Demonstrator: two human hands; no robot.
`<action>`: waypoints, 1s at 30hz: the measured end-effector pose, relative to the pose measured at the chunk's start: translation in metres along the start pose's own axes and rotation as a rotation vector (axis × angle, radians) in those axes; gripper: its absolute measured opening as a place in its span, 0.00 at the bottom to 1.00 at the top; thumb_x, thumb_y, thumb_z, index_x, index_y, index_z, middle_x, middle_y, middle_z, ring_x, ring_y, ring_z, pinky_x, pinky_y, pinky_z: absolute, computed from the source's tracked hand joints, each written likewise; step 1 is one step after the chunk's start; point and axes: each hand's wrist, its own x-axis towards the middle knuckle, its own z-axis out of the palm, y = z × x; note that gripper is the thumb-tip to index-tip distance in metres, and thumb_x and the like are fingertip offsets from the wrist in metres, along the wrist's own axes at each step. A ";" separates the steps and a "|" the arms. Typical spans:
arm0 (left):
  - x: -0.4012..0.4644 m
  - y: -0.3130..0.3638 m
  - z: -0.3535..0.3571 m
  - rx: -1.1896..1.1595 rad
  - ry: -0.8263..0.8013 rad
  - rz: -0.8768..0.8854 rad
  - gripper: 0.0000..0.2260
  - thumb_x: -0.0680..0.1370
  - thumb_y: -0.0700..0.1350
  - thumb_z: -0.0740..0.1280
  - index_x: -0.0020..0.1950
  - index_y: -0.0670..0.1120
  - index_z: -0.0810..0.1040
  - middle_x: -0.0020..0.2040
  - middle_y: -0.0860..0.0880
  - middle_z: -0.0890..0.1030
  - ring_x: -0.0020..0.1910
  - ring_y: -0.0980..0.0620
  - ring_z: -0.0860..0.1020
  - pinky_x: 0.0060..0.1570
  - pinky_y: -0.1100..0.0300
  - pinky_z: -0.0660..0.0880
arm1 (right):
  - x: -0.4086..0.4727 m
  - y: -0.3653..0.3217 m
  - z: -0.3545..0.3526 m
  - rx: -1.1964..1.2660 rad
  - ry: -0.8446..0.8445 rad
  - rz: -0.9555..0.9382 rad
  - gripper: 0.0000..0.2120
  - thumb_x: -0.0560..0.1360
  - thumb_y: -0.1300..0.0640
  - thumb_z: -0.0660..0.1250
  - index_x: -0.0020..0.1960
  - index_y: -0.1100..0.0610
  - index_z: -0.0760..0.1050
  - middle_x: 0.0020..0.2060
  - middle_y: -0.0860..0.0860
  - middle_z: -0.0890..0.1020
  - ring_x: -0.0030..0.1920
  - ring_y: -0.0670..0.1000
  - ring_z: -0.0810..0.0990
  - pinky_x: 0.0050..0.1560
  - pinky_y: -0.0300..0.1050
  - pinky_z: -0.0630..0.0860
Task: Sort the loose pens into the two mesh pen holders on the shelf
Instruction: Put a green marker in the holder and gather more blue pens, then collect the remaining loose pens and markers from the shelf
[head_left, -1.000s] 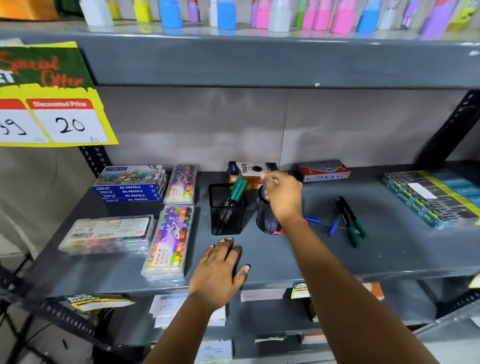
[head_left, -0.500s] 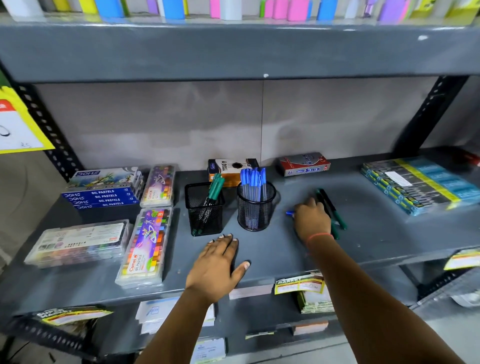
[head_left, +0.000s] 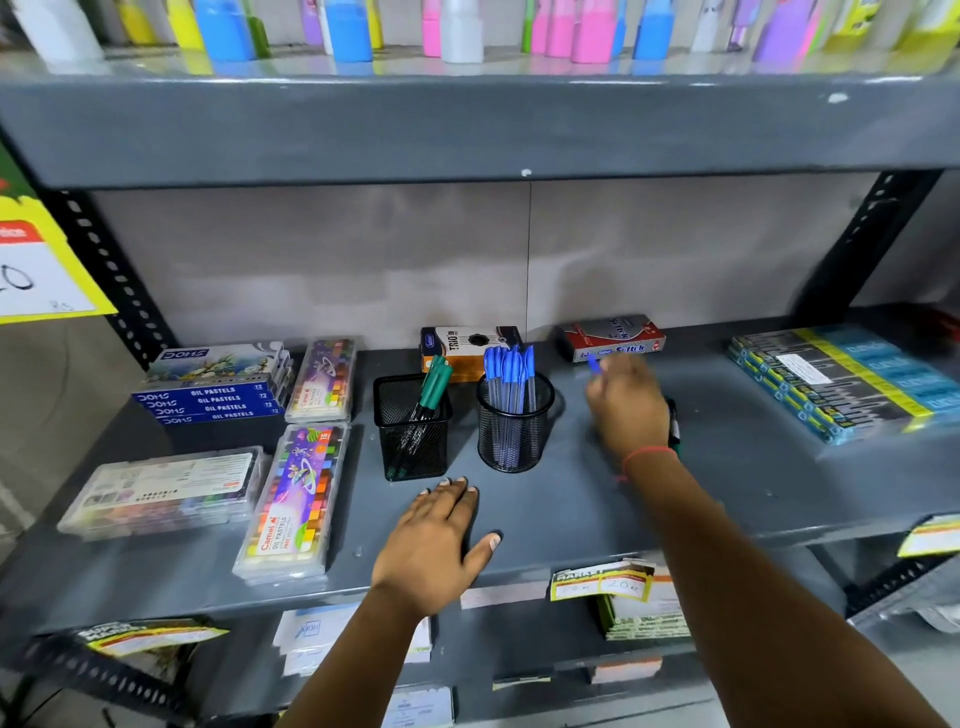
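Two black mesh holders stand mid-shelf. The square holder (head_left: 413, 431) has green-capped pens leaning in it. The round holder (head_left: 514, 423) is packed with several blue-capped pens (head_left: 508, 364). My right hand (head_left: 626, 408) is raised to the right of the round holder, fingers closed on a blue pen (head_left: 594, 362) whose cap sticks out above the fingers. A dark green-tipped pen (head_left: 673, 423) lies on the shelf behind my wrist, mostly hidden. My left hand (head_left: 434, 545) rests flat on the shelf's front, fingers spread, holding nothing.
Oil pastel boxes (head_left: 213, 387) and crayon cases (head_left: 293, 501) fill the shelf's left. Two small cartons, an orange carton (head_left: 457, 343) and a red carton (head_left: 613, 338), stand at the back wall. Wrapped pencil packs (head_left: 841, 379) lie at right. A shelf board (head_left: 467, 124) hangs overhead.
My right hand went from the round holder to the loose pens at right, then lifted off the shelf holding a blue pen. My left hand stayed put.
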 end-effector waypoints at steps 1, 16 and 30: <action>0.000 0.000 0.000 0.001 -0.002 -0.002 0.29 0.77 0.63 0.50 0.73 0.49 0.54 0.76 0.48 0.56 0.74 0.51 0.52 0.69 0.61 0.40 | 0.005 -0.009 -0.009 0.223 0.107 0.089 0.06 0.75 0.63 0.60 0.47 0.66 0.73 0.49 0.65 0.77 0.43 0.58 0.73 0.39 0.44 0.66; 0.000 0.000 0.000 0.001 0.001 -0.003 0.29 0.77 0.62 0.50 0.73 0.49 0.55 0.75 0.47 0.57 0.73 0.50 0.53 0.69 0.60 0.41 | -0.011 -0.048 0.024 0.195 -0.177 0.033 0.07 0.75 0.60 0.62 0.48 0.63 0.76 0.46 0.63 0.81 0.50 0.62 0.77 0.51 0.55 0.76; 0.000 0.000 -0.002 0.000 -0.002 -0.004 0.29 0.77 0.62 0.50 0.73 0.49 0.53 0.76 0.48 0.56 0.74 0.51 0.52 0.69 0.61 0.39 | -0.002 0.005 0.040 -0.118 -0.379 0.175 0.16 0.78 0.66 0.52 0.61 0.62 0.72 0.61 0.63 0.73 0.64 0.63 0.69 0.61 0.55 0.72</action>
